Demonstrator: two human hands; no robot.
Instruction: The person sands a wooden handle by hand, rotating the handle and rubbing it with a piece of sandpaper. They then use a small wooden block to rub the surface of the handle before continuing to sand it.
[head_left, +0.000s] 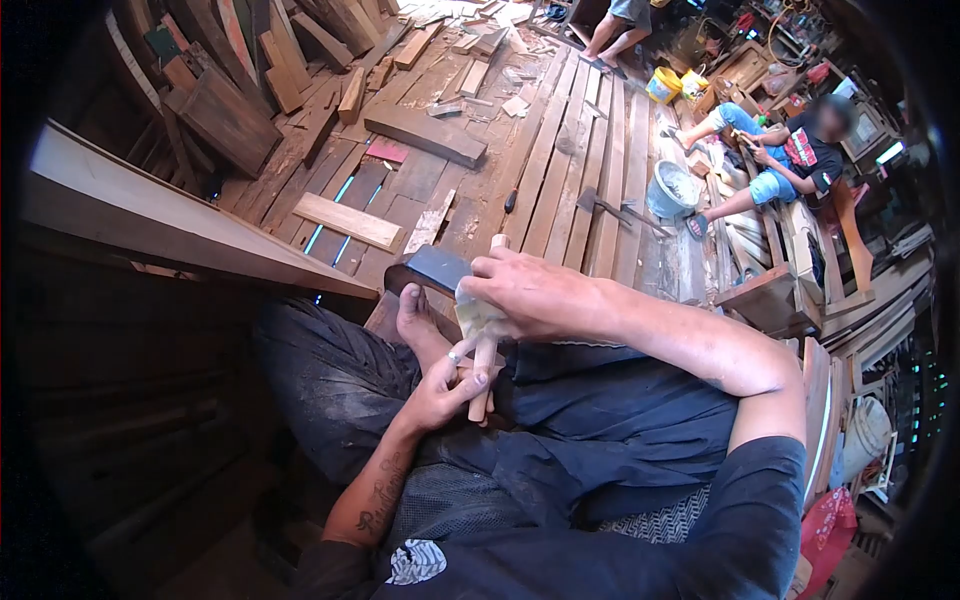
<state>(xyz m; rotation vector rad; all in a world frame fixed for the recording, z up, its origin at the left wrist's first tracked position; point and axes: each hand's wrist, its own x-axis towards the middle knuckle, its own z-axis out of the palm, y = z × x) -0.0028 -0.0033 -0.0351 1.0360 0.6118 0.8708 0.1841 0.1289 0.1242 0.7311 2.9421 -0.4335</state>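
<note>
My left hand [446, 392] is closed around the lower part of a pale wooden stick [485, 358], held above my lap. A ring shows on one of its fingers. My right hand [535, 295] presses a worn, yellowish-white folded sheet [477, 312] against the same stick higher up. The stick's upper end pokes out just past the right hand's knuckles. Just beyond the hands, beside my bare foot [414, 312], is a dark flat-topped block [437, 268]. The right palm and most of its fingertips are hidden.
A long board edge [200, 205] runs along my left. On the plank floor lie a light board [348, 221], a thick dark plank [425, 136], a screwdriver-like tool [511, 201] and a hammer-like tool [600, 203]. A bucket [673, 190] stands near a seated person [780, 155]; another person's legs [610, 40] show behind.
</note>
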